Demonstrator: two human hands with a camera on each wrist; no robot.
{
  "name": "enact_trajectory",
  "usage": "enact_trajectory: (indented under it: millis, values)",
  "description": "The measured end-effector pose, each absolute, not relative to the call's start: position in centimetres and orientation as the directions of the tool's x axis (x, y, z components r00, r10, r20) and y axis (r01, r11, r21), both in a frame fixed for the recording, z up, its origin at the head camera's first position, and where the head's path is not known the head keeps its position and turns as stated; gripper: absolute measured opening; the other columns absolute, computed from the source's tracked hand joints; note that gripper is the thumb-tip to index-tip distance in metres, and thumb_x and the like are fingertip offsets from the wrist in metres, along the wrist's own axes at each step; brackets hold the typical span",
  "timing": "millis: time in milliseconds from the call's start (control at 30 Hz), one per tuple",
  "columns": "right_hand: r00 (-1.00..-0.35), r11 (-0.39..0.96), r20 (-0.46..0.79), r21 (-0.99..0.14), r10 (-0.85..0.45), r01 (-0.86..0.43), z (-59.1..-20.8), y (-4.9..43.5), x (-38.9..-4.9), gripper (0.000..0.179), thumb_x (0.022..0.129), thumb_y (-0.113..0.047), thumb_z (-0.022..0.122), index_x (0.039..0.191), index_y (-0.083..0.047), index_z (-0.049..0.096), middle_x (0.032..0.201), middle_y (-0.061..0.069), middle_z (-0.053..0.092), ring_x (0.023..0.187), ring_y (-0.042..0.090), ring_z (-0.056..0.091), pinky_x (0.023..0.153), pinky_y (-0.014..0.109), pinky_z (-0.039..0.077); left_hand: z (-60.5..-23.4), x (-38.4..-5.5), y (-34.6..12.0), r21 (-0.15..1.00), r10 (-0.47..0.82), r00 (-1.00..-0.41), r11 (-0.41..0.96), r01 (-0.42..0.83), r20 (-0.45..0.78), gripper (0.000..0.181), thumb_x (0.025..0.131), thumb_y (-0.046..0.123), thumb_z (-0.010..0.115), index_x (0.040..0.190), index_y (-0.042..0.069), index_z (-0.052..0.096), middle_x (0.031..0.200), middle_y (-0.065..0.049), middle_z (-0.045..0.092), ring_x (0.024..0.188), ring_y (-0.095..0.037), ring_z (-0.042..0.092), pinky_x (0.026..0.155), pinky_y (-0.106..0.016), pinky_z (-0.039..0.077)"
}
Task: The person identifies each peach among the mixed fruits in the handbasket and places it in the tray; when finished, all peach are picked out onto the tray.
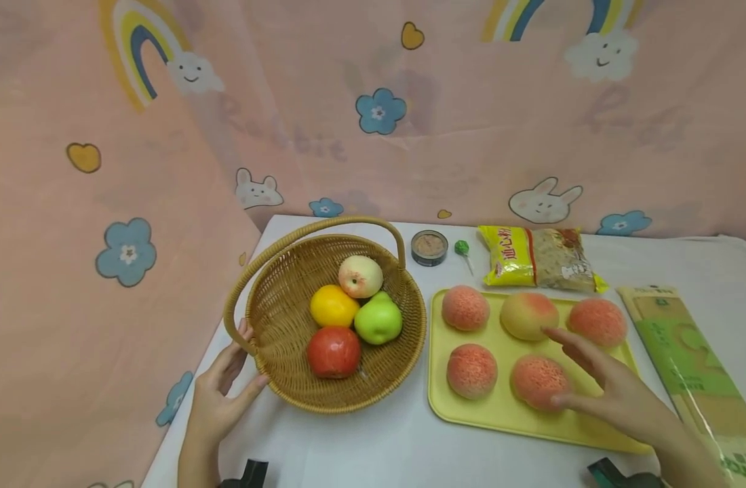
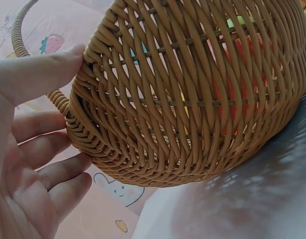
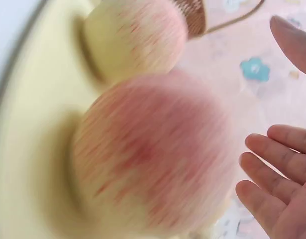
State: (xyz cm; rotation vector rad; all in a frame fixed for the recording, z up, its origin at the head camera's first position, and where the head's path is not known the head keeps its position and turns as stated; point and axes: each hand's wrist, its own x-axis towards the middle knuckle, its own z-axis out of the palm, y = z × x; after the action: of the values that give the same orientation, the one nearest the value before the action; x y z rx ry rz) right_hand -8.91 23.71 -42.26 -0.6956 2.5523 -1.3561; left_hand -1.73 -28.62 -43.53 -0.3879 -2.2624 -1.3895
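My left hand (image 1: 217,386) rests on the left rim of a round wicker basket (image 1: 275,379), thumb and fingertips touching beside the handle's foot. Inside the basket are a red apple (image 1: 333,352), a yellow-orange fruit (image 1: 334,306), a green pear (image 1: 378,318) and a pale, reddish fruit (image 1: 361,276). Over the right half of a yellow tray (image 1: 495,421) hovers my right hand (image 1: 623,390), thumb and fingers spread with nothing held. It is nearest to the front peach (image 1: 539,381); in the right wrist view a blurred peach (image 3: 155,154) appears apart from the fingers.
Other peaches (image 1: 473,371) lie on the tray. Behind stand an opened tin (image 1: 429,247), a green lollipop (image 1: 462,249) and a yellow food packet (image 1: 538,257). A long green-and-tan packet (image 1: 690,359) lies to the right. Patterned pink cloth (image 1: 324,156) hangs behind the table.
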Motion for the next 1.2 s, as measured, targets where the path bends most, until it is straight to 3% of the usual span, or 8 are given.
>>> enact_trajectory:
  millis: [200,400,533,633,733,867,1200]
  values:
    - [-0.832,0.371,0.169,-0.836,-0.529,-0.405,-39.6,21.2,-9.9,0.082,0.075,0.008,0.072,0.145,-0.009,0.034,0.147,-0.005,0.041,0.132,-0.010,0.032,0.100,0.000,0.029,-43.5,-1.7,-28.5,0.757,0.007,-0.851,0.452,0.472,0.526,0.072,0.067,-0.019,0.072,0.133,-0.013,0.044,0.143,-0.031,0.038,0.134,-0.009,0.042,0.104,-0.018,0.041]
    - [-0.800,0.371,0.142,-0.829,-0.583,-0.418,-37.7,17.7,-11.5,0.078,0.079,-0.006,0.075,0.145,-0.017,0.036,0.147,-0.001,0.042,0.129,-0.012,0.034,0.101,0.000,0.029,-43.7,-1.9,-28.5,0.740,0.034,-0.834,0.444,0.506,0.550,0.072,0.068,-0.019,0.071,0.133,-0.014,0.043,0.143,-0.032,0.036,0.135,-0.012,0.041,0.106,-0.020,0.039]
    - [-0.724,0.288,0.125,-0.861,-0.679,-0.419,-36.6,15.2,-13.1,0.077,0.081,-0.006,0.074,0.146,-0.019,0.034,0.150,0.006,0.039,0.134,-0.005,0.033,0.106,0.005,0.028,-43.7,-1.8,-28.5,0.753,0.017,-0.852,0.459,0.471,0.523,0.072,0.067,-0.019,0.071,0.133,-0.015,0.042,0.143,-0.031,0.038,0.133,-0.009,0.042,0.106,-0.018,0.040]
    - [-0.649,0.225,0.119,-0.878,-0.752,-0.422,-35.8,13.0,-14.4,0.075,0.083,-0.009,0.072,0.146,-0.020,0.033,0.151,0.005,0.037,0.138,0.006,0.034,0.112,0.014,0.031,-43.6,-1.7,-28.6,0.757,0.003,-0.863,0.477,0.446,0.506,0.073,0.067,-0.018,0.072,0.134,-0.012,0.043,0.143,-0.029,0.039,0.133,-0.010,0.043,0.105,-0.018,0.040]
    - [-0.570,0.179,0.120,-0.880,-0.813,-0.440,-34.8,10.7,-15.7,0.075,0.084,-0.014,0.073,0.146,-0.016,0.033,0.151,0.006,0.036,0.139,0.018,0.034,0.116,0.031,0.032,-43.6,-1.7,-28.7,0.758,-0.002,-0.867,0.486,0.435,0.498,0.074,0.068,-0.017,0.073,0.136,-0.008,0.043,0.142,-0.028,0.041,0.132,-0.010,0.044,0.104,-0.018,0.041]
    - [-0.485,0.146,0.107,-0.878,-0.868,-0.456,-33.7,7.5,-17.2,0.074,0.084,-0.019,0.072,0.146,-0.012,0.032,0.151,0.005,0.036,0.141,0.023,0.032,0.117,0.046,0.029,-43.6,-1.7,-28.8,0.762,0.004,-0.868,0.478,0.437,0.496,0.074,0.069,-0.016,0.072,0.136,-0.008,0.043,0.140,-0.030,0.043,0.132,-0.008,0.044,0.104,-0.019,0.042]
    - [-0.417,0.181,0.042,-0.858,-0.908,-0.480,-32.0,0.1,-19.9,0.072,0.083,-0.018,0.073,0.143,-0.005,0.036,0.148,0.011,0.039,0.140,0.025,0.033,0.119,0.041,0.027,-43.3,-1.7,-28.4,0.752,0.011,-0.862,0.482,0.449,0.507,0.073,0.069,-0.017,0.072,0.135,-0.012,0.042,0.140,-0.031,0.041,0.132,-0.006,0.043,0.105,-0.016,0.039]
